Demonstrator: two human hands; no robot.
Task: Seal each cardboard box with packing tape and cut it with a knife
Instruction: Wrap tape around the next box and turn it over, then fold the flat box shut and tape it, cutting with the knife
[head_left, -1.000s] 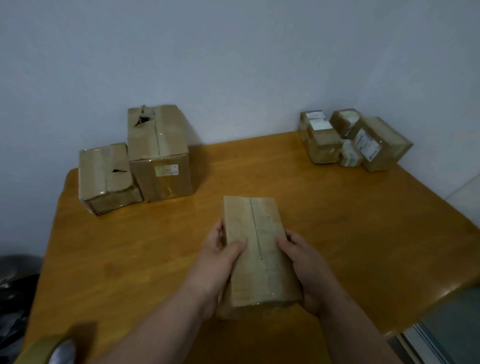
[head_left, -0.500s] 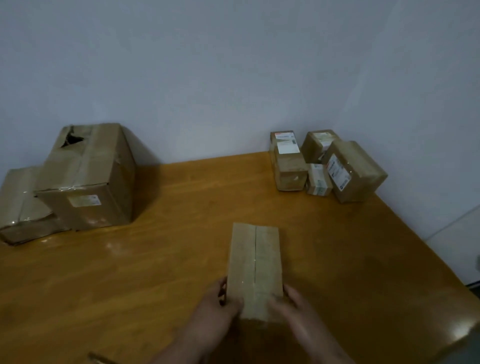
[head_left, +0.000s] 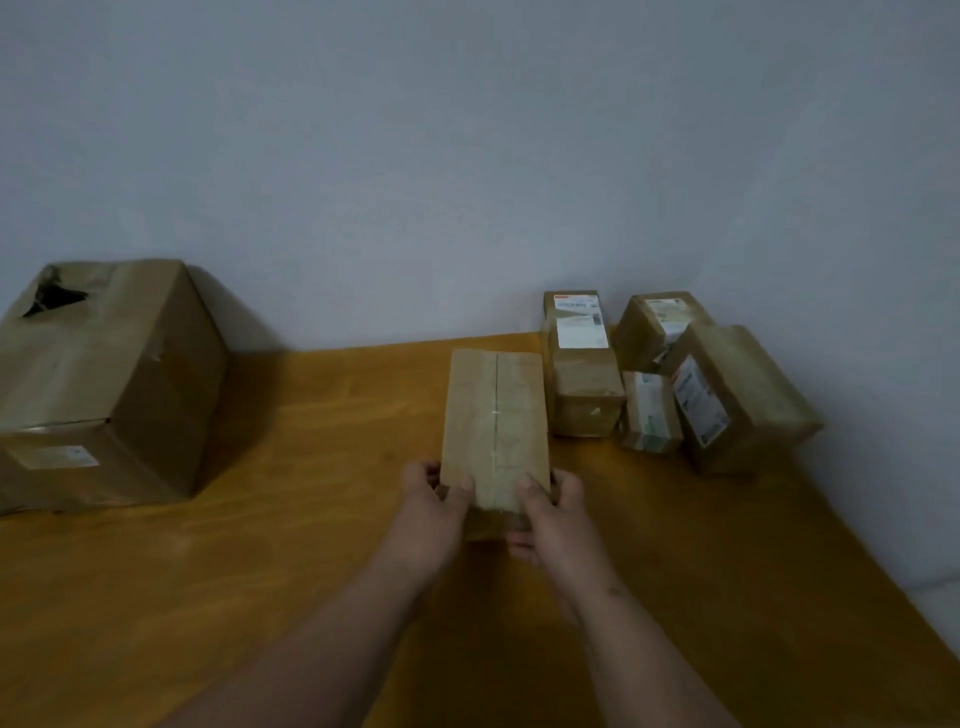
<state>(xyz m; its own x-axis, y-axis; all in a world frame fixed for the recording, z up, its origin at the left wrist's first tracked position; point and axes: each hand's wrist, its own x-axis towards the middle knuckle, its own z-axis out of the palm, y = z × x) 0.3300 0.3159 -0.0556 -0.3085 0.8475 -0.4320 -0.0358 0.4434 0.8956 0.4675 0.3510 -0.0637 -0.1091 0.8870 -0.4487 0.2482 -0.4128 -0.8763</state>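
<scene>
A: Gripping the near end of the narrow box (head_left: 496, 426) with both hands. Left hand (head_left: 434, 512) wraps the near-left corner, thumb on top. Right hand (head_left: 550, 514) wraps the near-right corner, thumb on top as well, fingers curled under the end.

B: Where does it sit?

A: Mid-table, on the wooden table (head_left: 311, 519), its far end close to the back edge. Its right side lies just beside the tall labelled box (head_left: 579, 364), first of the small parcel cluster (head_left: 727, 389) at far right. Touching or a sliver apart, cannot tell.

B: Why that grip?

A: My reading: holding at the near end lets the arms reach forward and park it alongside the small parcels, which look wrapped and labelled. A finished pile, probably.

B: Orientation?

A: Long axis runs near to far, nearly straight away from the person. The centre seam follows that axis, facing up. Glossy sheen along it suggests tape, though blur keeps me from being sure.

B: Anything else?

A: Large box (head_left: 104, 384) at far left, well apart, with a torn hole in its top. No tape roll or knife in view.
</scene>
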